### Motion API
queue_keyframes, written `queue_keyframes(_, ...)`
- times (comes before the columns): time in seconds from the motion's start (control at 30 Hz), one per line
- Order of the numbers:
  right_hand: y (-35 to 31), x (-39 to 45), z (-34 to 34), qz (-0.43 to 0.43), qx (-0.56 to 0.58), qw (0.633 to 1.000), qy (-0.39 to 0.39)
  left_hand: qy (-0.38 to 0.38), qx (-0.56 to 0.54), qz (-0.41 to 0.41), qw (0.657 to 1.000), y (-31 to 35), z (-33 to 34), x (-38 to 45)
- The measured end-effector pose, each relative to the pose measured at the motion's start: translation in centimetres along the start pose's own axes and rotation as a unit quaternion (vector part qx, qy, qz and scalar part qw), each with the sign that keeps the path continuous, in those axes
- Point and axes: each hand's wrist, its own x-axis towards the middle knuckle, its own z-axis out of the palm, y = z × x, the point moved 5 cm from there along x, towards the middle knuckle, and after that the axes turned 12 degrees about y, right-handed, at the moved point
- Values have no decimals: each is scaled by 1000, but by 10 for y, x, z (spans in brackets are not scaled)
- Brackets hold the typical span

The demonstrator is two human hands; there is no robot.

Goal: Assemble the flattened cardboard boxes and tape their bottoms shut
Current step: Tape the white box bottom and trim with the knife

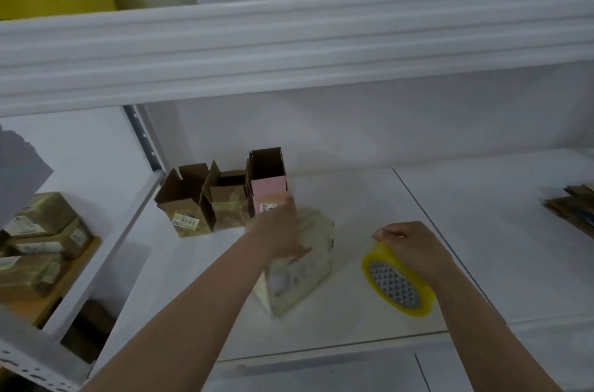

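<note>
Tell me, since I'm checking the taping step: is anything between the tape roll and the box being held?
Nothing visible. The right hand holds the tape roll beside the box under the left hand; only bare shelf lies between.

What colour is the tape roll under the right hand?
Yellow tape roll, with a grey patterned core, seen in the head view.
</note>
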Motion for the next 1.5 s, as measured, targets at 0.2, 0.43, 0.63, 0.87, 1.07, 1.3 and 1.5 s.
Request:
queue_keyframes(0.2,-5,4,-1,-2,19,1000,12,-3,26,56,998,6,3,-3)
queue_keyframes(0.43,-5,5,3,-1,14,1000,17,-44,-12,136,990,-6,-17,-4)
queue_keyframes(0.63,-20,2,9,-6,-8,1000,17,109,-43,14,993,39,2,-4)
queue_keyframes(0.87,-28,2,8,-6,21,1000,15,-8,19,154,988,34,13,-12)
queue_keyframes(1.07,-45,-7,10,-14,69,998,-6,-101,-11,294,950,-7,0,-32)
queue_keyframes(1.3,-80,-25,-4,-35,165,985,-33,150,-387,98,904,-13,-36,-27)
queue_keyframes(1.5,-96,-37,-17,-64,170,983,-37,71,-479,28,875,28,-34,-29)
